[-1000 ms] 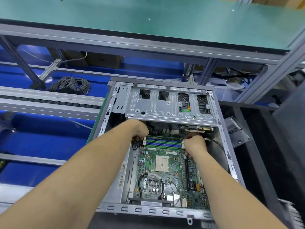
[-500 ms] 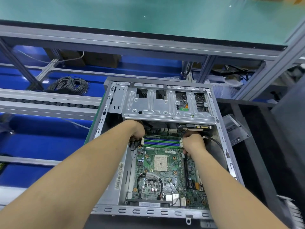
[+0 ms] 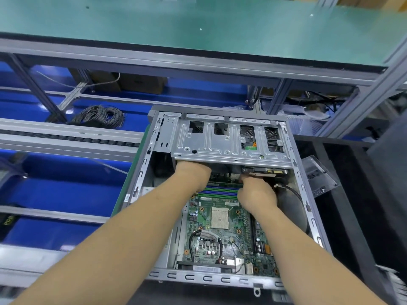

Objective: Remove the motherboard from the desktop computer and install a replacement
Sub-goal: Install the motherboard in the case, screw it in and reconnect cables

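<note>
An open grey desktop case (image 3: 308, 219) lies in front of me with the green motherboard (image 3: 222, 236) flat inside it. A bare CPU socket (image 3: 219, 217) sits mid-board, with blue memory slots (image 3: 220, 191) beyond it. My left hand (image 3: 193, 175) reaches under the front edge of the metal drive cage (image 3: 211, 146), which hides its fingers. My right hand (image 3: 256, 194) is over the board's far right corner. Its fingers curl down toward the cage edge, and whatever they hold is hidden.
A black cable (image 3: 295, 197) loops along the case's right wall. A coil of grey wire (image 3: 99, 116) lies on the blue surface at the left, behind a roller rail (image 3: 66, 139). A green-topped bench (image 3: 198, 25) overhangs the back. A clear plastic piece (image 3: 317, 175) lies right of the case.
Both hands have moved farther toward the drive cage. The left fingers have gone under its edge and the right hand has left the memory slots' end. The board lies as before.
</note>
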